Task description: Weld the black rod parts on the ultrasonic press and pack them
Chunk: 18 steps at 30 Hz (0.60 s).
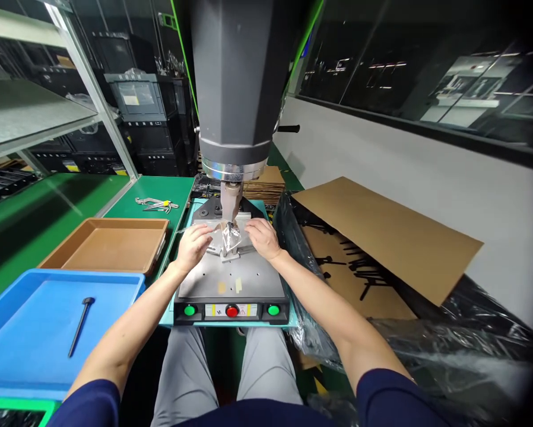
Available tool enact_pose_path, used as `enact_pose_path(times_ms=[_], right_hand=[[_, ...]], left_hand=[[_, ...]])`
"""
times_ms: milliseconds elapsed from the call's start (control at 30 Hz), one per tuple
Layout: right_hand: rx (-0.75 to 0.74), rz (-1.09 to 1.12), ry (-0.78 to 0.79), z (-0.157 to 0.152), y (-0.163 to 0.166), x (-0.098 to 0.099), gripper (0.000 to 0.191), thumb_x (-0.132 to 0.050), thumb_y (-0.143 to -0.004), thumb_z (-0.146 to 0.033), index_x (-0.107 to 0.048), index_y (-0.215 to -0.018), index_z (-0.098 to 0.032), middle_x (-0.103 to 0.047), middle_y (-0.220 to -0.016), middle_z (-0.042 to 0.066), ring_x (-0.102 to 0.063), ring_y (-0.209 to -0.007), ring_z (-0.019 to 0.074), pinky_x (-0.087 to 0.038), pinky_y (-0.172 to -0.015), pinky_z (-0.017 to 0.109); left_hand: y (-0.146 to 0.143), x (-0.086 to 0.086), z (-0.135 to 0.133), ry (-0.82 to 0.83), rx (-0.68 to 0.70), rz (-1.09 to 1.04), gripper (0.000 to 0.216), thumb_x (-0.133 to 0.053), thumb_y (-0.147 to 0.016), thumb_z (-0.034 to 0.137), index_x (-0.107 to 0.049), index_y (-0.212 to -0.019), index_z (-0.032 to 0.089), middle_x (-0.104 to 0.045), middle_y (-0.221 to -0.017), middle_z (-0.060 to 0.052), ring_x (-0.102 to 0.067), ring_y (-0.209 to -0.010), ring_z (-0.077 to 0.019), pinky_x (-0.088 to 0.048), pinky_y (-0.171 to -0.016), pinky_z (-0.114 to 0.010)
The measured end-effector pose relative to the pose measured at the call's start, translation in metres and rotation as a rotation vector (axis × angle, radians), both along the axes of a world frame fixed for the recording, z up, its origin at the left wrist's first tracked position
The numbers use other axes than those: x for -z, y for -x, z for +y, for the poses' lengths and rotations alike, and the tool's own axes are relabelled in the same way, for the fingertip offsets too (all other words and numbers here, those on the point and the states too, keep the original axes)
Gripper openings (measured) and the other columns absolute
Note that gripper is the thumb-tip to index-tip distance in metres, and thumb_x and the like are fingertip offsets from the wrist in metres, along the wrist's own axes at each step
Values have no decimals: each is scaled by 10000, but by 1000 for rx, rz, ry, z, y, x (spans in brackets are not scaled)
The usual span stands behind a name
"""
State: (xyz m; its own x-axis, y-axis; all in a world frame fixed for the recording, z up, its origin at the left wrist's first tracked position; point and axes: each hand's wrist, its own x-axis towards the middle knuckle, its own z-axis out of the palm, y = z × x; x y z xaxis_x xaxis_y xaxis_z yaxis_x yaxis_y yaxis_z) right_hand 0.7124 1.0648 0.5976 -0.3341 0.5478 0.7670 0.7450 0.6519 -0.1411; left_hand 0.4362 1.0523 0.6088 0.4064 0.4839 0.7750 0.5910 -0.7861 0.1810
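A piece of clear plastic film (231,238) is stretched over the metal fixture (229,257), right below the tip of the machine's press head (231,198). My left hand (194,246) pinches the film's left side with its fingertips. On the other side, my right hand (264,238) has its fingers closed at the film's right edge. Glare and creases in the film hide what lies beneath it. The fixture stands on a grey metal base plate (213,284), with green buttons and a red one along its front.
To the left are a brown tray (159,222) and a blue tray (30,332) with a black bolt-like part (80,326). Pliers (153,203) lie behind them. At right, a cardboard sheet (391,234) partly covers a plastic-lined box (313,237) holding several black parts (367,276).
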Motion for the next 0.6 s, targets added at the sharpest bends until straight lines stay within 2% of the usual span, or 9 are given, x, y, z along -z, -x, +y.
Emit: enact_pose_path(times_ms=[167, 333, 467, 600], right_hand=[[14, 6, 31, -14, -1, 9, 313, -463, -903, -92, -730, -1016, -211, -688, -1097, 98, -555, -1126, 256, -452, -980, 417], [98, 63, 16, -8, -4, 12, 277, -479, -923, -128, -732, -984, -223, -699, -1074, 88, -561, -1118, 257, -447, -975, 428], [159, 85, -36, -6, -16, 16, 259, -483, -920, -131, -725, -947, -219, -702, -1061, 81, -563, -1113, 255, -455, -953, 413], [145, 60, 37, -11, -26, 25, 256, -496, -897, -119, -730, -958, -205, -688, -1085, 103, -535, -1137, 275, -471, -964, 446]], left_hand=[[-3, 18, -15, -24, -40, -13, 174, -546, -926, 296, -706, -968, 244, -725, -1148, -97, -622, -1150, -245, -478, -992, -465], [-8, 19, -2, -19, -75, -43, 206, -535, -933, 322, -725, -957, 245, -722, -1164, -102, -605, -1185, -261, -457, -1008, -489], [-16, 24, 6, -10, -36, -36, 240, -517, -942, 324, -725, -1040, 255, -705, -1211, -107, -587, -1224, -263, -449, -1020, -496], [-20, 32, 5, 45, -16, -13, 295, -497, -947, 324, -702, -1151, 266, -678, -1264, -116, -567, -1259, -274, -429, -1051, -525]])
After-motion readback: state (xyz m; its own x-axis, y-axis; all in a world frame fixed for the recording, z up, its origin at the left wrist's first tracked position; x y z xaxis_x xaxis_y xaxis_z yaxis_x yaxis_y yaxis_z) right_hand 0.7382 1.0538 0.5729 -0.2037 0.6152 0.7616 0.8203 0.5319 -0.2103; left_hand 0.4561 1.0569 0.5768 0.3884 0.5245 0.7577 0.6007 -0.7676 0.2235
